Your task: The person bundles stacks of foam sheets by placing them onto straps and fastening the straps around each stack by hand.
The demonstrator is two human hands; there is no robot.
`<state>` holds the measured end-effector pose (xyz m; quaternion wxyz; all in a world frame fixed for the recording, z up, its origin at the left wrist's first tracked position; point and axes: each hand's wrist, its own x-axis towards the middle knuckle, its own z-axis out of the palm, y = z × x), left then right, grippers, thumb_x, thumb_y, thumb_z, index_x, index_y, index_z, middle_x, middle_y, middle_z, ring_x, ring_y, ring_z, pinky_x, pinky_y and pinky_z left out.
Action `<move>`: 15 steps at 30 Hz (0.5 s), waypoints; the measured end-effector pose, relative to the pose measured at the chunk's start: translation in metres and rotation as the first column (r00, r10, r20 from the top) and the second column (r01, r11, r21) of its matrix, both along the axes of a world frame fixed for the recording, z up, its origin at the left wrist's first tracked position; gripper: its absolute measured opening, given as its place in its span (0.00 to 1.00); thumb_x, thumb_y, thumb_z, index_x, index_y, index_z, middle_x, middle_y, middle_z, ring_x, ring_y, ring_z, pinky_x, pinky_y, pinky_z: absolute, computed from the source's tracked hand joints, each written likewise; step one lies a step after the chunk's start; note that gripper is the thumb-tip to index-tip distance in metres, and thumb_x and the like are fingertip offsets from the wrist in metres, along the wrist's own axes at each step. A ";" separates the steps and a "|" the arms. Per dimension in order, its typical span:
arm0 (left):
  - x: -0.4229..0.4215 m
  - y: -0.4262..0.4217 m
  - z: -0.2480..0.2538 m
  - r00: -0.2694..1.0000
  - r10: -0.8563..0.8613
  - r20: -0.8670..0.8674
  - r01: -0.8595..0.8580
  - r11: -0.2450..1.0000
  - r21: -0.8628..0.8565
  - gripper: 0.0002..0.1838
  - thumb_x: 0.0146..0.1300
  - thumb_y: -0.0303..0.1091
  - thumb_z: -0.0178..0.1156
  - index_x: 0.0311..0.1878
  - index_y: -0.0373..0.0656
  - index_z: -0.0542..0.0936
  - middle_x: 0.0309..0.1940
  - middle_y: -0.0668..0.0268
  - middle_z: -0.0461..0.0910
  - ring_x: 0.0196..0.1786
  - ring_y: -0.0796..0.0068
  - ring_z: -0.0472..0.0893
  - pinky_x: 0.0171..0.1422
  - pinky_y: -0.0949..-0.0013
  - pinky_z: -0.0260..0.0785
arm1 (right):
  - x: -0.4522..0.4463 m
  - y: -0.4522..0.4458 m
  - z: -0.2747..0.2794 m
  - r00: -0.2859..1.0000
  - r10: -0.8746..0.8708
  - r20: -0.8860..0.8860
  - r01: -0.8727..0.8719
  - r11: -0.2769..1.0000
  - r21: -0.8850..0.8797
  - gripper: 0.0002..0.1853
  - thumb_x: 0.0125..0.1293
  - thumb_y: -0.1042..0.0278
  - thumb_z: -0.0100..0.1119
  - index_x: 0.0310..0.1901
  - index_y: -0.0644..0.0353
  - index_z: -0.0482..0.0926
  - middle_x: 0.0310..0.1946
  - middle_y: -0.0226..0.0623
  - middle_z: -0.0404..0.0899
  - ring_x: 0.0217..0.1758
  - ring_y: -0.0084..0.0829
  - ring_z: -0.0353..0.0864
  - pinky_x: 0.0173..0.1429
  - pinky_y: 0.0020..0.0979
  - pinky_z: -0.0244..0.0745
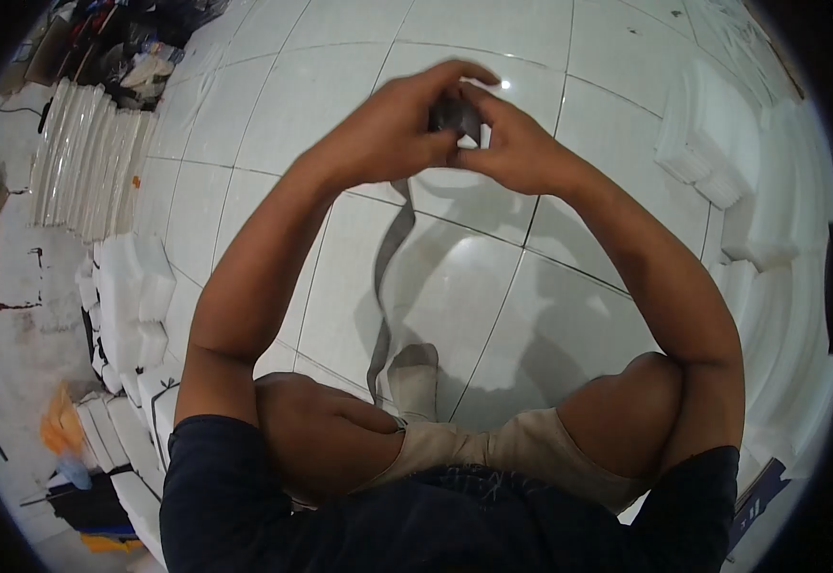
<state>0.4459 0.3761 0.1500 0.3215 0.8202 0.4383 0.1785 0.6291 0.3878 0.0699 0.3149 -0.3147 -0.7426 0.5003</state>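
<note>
Left hand (pixel 388 134) and right hand (pixel 522 153) are raised over the tiled floor (pixel 464 277), fingers curled closely around a dark grey bundle (pixel 458 116); exact finger contact is partly hidden. From below the left hand, a grey strap (pixel 395 248) runs, twisting, back towards the lap. Bundle and strap look like one piece, though the join is covered. Judged by its curl, the material should be light, pliable and hardly fragile, perhaps slightly slick; the sound hold is on the gathered part, edges pinched flat. Out to the left shows orange plastic (pixel 58 420), possibly a bag, contents not discernible. Beyond it stand wrapped pale sheets (pixel 92 158). Farthest, upper left: a brown carton (pixel 51 50) and dark plastic bags (pixel 144 38), contents not identifiable
</note>
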 end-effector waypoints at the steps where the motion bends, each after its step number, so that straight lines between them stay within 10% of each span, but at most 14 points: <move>1: -0.003 -0.001 0.002 1.000 0.009 0.006 -0.009 0.998 0.057 0.31 0.55 0.20 0.56 0.64 0.47 0.66 0.39 0.62 0.77 0.36 0.73 0.79 0.41 0.67 0.72 | -0.001 0.012 -0.005 0.997 0.072 0.014 -0.070 0.992 -0.107 0.28 0.61 0.56 0.62 0.60 0.59 0.68 0.51 0.43 0.75 0.52 0.36 0.76 0.59 0.34 0.72; 4: -0.065 -0.002 -0.019 0.891 0.261 -0.372 -0.254 0.965 0.068 0.27 0.54 0.24 0.56 0.60 0.43 0.69 0.39 0.58 0.79 0.35 0.69 0.78 0.41 0.65 0.71 | 0.038 0.034 -0.030 0.974 -0.220 -0.049 0.200 0.944 -0.264 0.15 0.69 0.66 0.47 0.54 0.61 0.73 0.28 0.27 0.69 0.27 0.19 0.70 0.33 0.25 0.73; 8: -0.215 -0.035 -0.098 0.729 0.267 -0.631 -0.414 0.905 -0.095 0.13 0.56 0.35 0.57 0.39 0.36 0.82 0.38 0.50 0.82 0.44 0.54 0.80 0.48 0.60 0.70 | 0.152 0.068 -0.092 0.757 -0.601 0.256 0.644 0.752 -0.141 0.15 0.70 0.64 0.47 0.52 0.59 0.76 0.26 0.26 0.70 0.27 0.19 0.68 0.32 0.25 0.69; 9: -0.254 -0.047 -0.112 0.651 0.313 -0.691 -0.535 0.836 -0.125 0.13 0.57 0.37 0.59 0.38 0.37 0.83 0.37 0.50 0.82 0.41 0.54 0.81 0.46 0.59 0.71 | 0.194 0.074 -0.132 0.681 -0.664 0.309 0.625 0.747 0.227 0.17 0.69 0.58 0.49 0.54 0.58 0.75 0.39 0.40 0.79 0.38 0.31 0.76 0.40 0.33 0.73; 11: -0.350 -0.077 -0.137 0.518 0.431 -0.739 -0.614 0.788 0.029 0.12 0.58 0.35 0.56 0.36 0.37 0.82 0.37 0.50 0.82 0.40 0.55 0.82 0.47 0.59 0.71 | 0.246 0.065 -0.175 0.567 -0.734 0.375 0.598 0.679 0.426 0.17 0.69 0.56 0.52 0.50 0.59 0.76 0.39 0.48 0.80 0.40 0.37 0.79 0.42 0.35 0.72; 12: -0.432 -0.092 -0.171 0.526 0.661 -0.536 -0.720 0.681 0.133 0.11 0.59 0.33 0.53 0.38 0.37 0.81 0.31 0.54 0.82 0.33 0.59 0.81 0.39 0.60 0.73 | 0.244 0.058 -0.165 0.565 -0.734 0.376 0.598 0.678 0.427 0.17 0.69 0.56 0.52 0.50 0.59 0.76 0.39 0.48 0.80 0.40 0.37 0.79 0.42 0.35 0.72; 13: -0.412 -0.096 -0.144 0.297 0.882 -0.365 -0.947 0.321 0.006 0.12 0.60 0.33 0.51 0.41 0.39 0.80 0.26 0.62 0.79 0.26 0.67 0.77 0.30 0.63 0.71 | 0.240 0.049 -0.149 0.515 -0.691 0.507 0.627 0.707 0.327 0.17 0.68 0.55 0.54 0.48 0.60 0.77 0.38 0.48 0.80 0.41 0.39 0.80 0.43 0.36 0.72; 15: -0.423 -0.100 -0.121 0.039 0.963 -0.268 -0.992 0.069 0.105 0.12 0.62 0.34 0.50 0.41 0.43 0.81 0.21 0.67 0.76 0.18 0.75 0.72 0.22 0.67 0.65 | 0.236 0.046 -0.146 0.477 -0.690 0.544 0.643 0.696 0.319 0.16 0.65 0.54 0.58 0.39 0.61 0.78 0.35 0.44 0.81 0.40 0.44 0.80 0.44 0.40 0.72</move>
